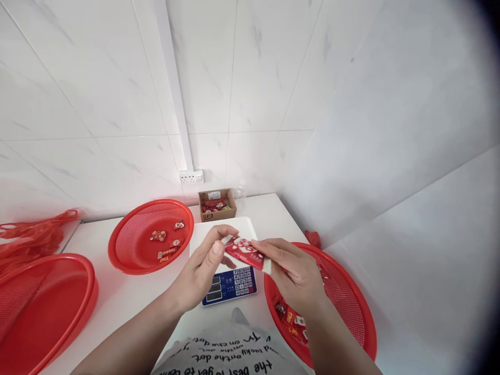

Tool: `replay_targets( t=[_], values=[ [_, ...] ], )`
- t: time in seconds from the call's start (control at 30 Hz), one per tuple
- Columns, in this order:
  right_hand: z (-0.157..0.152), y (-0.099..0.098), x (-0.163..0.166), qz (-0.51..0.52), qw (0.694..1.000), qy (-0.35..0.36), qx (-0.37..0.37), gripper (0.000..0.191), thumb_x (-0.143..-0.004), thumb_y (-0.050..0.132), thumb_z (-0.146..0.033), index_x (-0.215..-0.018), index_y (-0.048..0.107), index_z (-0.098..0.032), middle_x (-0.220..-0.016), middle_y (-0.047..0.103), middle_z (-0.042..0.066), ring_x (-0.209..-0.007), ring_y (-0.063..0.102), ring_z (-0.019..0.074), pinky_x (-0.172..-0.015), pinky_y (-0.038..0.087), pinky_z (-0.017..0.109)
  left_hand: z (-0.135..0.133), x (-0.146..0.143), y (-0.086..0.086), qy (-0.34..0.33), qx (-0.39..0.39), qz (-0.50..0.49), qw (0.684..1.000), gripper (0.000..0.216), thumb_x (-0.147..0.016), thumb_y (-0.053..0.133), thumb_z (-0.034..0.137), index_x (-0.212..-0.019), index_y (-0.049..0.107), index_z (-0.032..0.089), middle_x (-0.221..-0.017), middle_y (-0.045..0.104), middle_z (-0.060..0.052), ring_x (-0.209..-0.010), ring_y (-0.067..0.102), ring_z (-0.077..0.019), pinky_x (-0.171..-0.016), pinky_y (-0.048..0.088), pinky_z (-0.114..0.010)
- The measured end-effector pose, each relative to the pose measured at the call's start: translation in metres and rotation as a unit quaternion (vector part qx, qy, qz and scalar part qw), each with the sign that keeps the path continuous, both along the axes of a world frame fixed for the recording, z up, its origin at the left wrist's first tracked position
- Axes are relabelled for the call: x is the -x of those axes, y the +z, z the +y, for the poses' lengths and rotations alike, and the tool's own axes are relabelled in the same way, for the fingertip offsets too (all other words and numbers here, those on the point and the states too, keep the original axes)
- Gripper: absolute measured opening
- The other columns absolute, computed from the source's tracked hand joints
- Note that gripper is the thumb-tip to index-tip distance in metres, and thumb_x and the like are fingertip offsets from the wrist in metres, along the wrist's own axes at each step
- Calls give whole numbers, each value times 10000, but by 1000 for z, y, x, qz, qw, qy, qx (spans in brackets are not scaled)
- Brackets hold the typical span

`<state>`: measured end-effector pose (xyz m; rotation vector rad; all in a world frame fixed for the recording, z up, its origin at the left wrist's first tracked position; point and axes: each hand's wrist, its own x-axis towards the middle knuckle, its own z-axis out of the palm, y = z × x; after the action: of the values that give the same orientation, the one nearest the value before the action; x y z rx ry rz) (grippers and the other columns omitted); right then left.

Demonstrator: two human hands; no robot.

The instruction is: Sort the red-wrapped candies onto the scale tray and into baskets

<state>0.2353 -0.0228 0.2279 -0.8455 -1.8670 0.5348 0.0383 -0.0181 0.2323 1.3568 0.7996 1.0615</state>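
A red packet (pixel 246 251) with white print and pale ends is held level above the scale. My right hand (pixel 295 268) grips its right end, fingers on top. Around its left end curl the fingers of my left hand (pixel 205 263), thumb at the near side and index finger behind. Below the hands, a white digital scale (pixel 229 286) shows its blue keypad and display panel; the packet and hands partly cover its platform. To the right, a red mesh basket (pixel 351 291) holds several small red packets, partly hidden by my right forearm.
Left of the scale, another red basket (pixel 135 237) has several packets inside. A third red basket (pixel 84 307) is at the near left, by a heap of red plastic mesh (pixel 35 239). A cardboard box (pixel 219 211) of red packets stands against the tiled wall, below a socket (pixel 190 177).
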Motion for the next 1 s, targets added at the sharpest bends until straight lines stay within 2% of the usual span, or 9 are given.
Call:
replay_targets(
  t=[0.1,0.2,0.3,0.43,0.57,0.67,0.8,0.9,1.0],
  values=[
    [2,-11,-8,0,998,-4,-55,473,-874,498,-79,-1235,599,-368,-1007,702,23,-869,662,152,-679,552,255,-1,-8,-8,-41,70,-32,996,423,-906,370,569,-1126,484,226,-880,578,-34,-759,565,-156,-630,511,-286],
    [0,-24,-10,19,999,14,-38,446,-884,487,-89,-1208,620,-366,-1007,698,25,-869,665,152,-689,561,258,-4,-15,-16,-33,101,-80,991,253,-893,515,441,-1039,502,235,-806,547,10,-645,533,-102,-546,490,-220],
    [-5,-30,-9,69,997,10,43,374,-920,471,-174,-1232,600,-334,-1076,682,52,-917,660,172,-727,566,290,-7,-18,-17,-18,88,-104,991,212,-862,595,354,-1018,511,236,-855,555,8,-685,539,-97,-568,512,-210],
    [-10,-19,-6,152,969,0,193,375,-923,486,-409,-1268,545,-272,-1021,690,69,-824,658,168,-676,561,272,-9,-19,-4,12,43,-102,994,197,-862,602,306,-1028,520,239,-899,551,-1,-726,539,-100,-586,531,-206],
    [-10,-3,1,167,947,53,268,487,-823,533,-611,-1072,624,-202,-839,680,63,-711,626,170,-608,531,262,-14,-13,6,33,1,-76,997,180,-870,593,275,-1033,524,244,-921,555,-4,-749,552,-105,-631,535,-219],
    [-12,-1,11,151,945,63,282,410,-823,560,-578,-938,639,-192,-731,653,30,-661,589,155,-584,492,250,-22,-6,2,45,-26,-45,998,211,-877,583,251,-1081,528,260,-962,575,-15,-815,562,-123,-705,524,-239],
    [-22,-8,21,135,948,23,287,332,-862,535,-498,-787,615,-185,-617,567,-5,-555,488,119,-499,405,226,-33,2,-7,48,-29,-36,998,294,-868,598,255,-1152,522,275,-986,596,-26,-893,558,-147,-766,506,-258],
    [-30,-11,26,146,942,9,301,377,-855,533,-505,-654,524,-186,-564,478,-25,-512,406,99,-457,341,217,-39,4,-9,49,-6,-68,996,188,-859,611,288,-1030,547,246,-889,568,-5,-776,541,-117,-655,485,-211],
    [-34,-5,29,148,938,17,314,408,-852,527,-516,-613,452,-193,-552,422,-34,-501,361,91,-443,302,214,-40,6,-7,33,28,-100,994,151,-867,599,335,-933,525,221,-744,502,33,-591,458,-70,-525,399,-174]
  ],
)
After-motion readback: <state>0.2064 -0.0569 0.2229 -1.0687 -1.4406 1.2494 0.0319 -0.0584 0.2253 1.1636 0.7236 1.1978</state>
